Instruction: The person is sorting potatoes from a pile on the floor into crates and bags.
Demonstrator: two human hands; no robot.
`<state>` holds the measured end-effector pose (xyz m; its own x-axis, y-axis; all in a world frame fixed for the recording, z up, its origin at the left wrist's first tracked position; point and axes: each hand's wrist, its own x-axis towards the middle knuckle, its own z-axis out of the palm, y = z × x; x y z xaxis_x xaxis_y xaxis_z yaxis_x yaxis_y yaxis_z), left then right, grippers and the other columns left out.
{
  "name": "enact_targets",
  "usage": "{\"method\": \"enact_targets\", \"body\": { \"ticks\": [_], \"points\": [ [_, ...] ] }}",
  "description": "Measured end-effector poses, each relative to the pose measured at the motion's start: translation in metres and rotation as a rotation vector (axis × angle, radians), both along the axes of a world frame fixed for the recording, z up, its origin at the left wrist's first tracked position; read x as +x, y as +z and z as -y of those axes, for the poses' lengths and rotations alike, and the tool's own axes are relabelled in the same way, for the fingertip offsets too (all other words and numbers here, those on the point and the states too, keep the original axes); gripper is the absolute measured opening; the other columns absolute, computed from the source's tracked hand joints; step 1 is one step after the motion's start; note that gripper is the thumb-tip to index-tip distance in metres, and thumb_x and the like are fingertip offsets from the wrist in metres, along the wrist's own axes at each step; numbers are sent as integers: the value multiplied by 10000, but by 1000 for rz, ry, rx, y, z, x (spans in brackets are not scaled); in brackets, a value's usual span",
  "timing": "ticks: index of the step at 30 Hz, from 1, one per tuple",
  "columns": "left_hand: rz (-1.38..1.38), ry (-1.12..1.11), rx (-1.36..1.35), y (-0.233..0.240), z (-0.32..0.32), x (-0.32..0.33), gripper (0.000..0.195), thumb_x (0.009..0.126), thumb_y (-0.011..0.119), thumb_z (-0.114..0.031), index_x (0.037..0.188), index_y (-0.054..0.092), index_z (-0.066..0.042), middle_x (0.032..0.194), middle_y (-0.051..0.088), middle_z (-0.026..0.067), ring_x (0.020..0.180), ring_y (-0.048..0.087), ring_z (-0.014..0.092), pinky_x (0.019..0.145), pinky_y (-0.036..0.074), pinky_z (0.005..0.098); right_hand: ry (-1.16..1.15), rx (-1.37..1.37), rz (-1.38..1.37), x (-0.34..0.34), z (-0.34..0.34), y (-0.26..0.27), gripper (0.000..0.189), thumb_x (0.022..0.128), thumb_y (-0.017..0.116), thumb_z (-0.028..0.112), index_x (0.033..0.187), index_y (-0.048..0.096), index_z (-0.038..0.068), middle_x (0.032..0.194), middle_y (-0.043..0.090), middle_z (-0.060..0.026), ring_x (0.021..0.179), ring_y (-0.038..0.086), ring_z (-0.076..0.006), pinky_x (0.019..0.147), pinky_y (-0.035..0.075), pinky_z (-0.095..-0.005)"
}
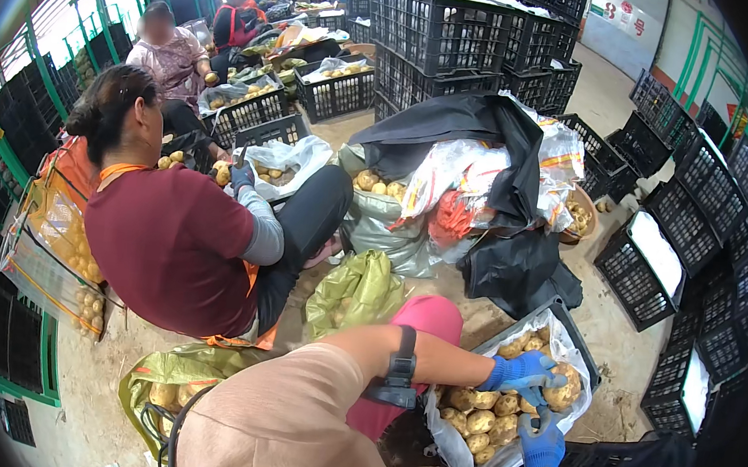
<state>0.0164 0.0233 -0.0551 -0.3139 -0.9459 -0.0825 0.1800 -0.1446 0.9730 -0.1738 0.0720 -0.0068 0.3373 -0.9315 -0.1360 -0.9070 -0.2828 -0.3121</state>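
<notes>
My left hand (525, 375), in a blue knit work glove, has its fingers against a large potato (562, 388) at the right side of a crate. My right hand (541, 441), gloved in the same blue, is just below that potato with thumb and fingers bent; whether it grips anything is unclear. Both hands are over a black plastic crate (564, 310) lined with a white plastic sheet (575, 418). Several soil-marked potatoes (481, 422) fill the crate beneath them. A black strap with a small device (402, 369) is around my left arm.
A green woven sack (355, 295) and a white sack of potatoes (384, 228) stand ahead to the left. A co-worker (174, 229) sits beside me, blue glove on potatoes. Black crates are stacked behind (438, 32) and along the right (637, 276). Another potato sack (163, 395) is nearby.
</notes>
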Motion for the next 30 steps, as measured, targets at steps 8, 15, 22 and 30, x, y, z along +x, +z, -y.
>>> {"method": "enact_targets", "body": {
  "ticks": [8, 15, 22, 30],
  "points": [
    [175, 28, -61, 1, -3, 0, 534, 913, 685, -487, 954, 616, 40, 835, 639, 143, 751, 645, 198, 651, 522, 350, 8, 9, 15, -2, -8, 2, 537, 866, 659, 421, 1269, 636, 67, 955, 742, -153, 921, 709, -352, 819, 530, -434],
    [330, 66, -189, -25, 13, -12, 533, 882, 734, -449, 1011, 643, 59, 877, 673, 157, 714, 692, 218, 599, 552, 333, 18, 29, 15, -7, -7, -4, 525, 868, 664, 401, 1271, 636, 65, 954, 743, -157, 919, 712, -340, 829, 532, -426],
    [252, 31, -64, -23, 6, -14, 551, 880, 700, -497, 1038, 640, 28, 899, 677, 185, 822, 667, 256, 738, 531, 387, 22, 50, 10, -7, -8, -5, 479, 867, 672, 379, 1226, 656, 63, 940, 729, -171, 864, 712, -327, 787, 537, -421],
    [187, 5, 42, 9, -6, -10, 415, 881, 743, -339, 1023, 614, 29, 919, 662, 131, 800, 678, 195, 671, 573, 319, 29, 91, -1, -3, -7, -6, 495, 857, 689, 384, 1221, 648, 51, 939, 717, -175, 858, 704, -347, 778, 534, -432]
  ]
}}
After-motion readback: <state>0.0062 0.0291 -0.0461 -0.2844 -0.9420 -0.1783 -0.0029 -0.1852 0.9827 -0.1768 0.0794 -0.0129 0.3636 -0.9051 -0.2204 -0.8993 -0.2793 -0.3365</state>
